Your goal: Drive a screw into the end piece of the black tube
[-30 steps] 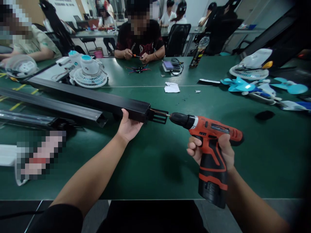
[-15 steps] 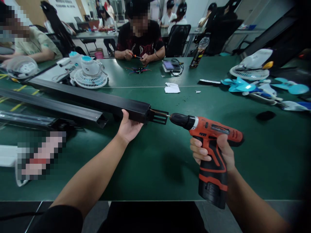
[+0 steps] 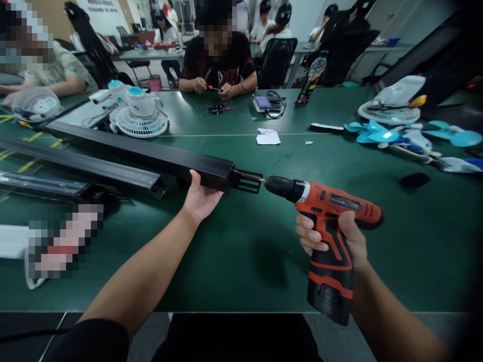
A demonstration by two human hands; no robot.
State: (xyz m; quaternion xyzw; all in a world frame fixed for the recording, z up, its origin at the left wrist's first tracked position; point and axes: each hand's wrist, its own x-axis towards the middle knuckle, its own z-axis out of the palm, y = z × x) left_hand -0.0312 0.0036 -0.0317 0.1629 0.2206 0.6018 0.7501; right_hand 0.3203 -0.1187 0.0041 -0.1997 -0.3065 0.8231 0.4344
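My left hand (image 3: pixel 203 197) grips the near end of a long black rectangular tube (image 3: pixel 173 158) from below, its thumb lying along the side. From the tube's end juts a slotted black bracket (image 3: pixel 249 182). A red and black cordless drill (image 3: pixel 332 201) is in my right hand (image 3: pixel 330 236), with the fingers wrapped round its handle. The drill points left, and its long thin bit runs over the bracket into the tube's open end. The bit's far tip is hidden inside the tube.
More black metal profiles (image 3: pixel 94 168) lie at the left. White fan parts (image 3: pixel 141 118) stand behind the tube. At the right are blue fan blades (image 3: pixel 377 131). A bottle (image 3: pixel 311 83) and paper scraps (image 3: pixel 268 137) are on the green table (image 3: pixel 234 271). A co-worker (image 3: pixel 219 65) sits opposite, holding a screwdriver.
The drill's rear has shifted very slightly to the right. Otherwise, both hands and the tube look almost the same.
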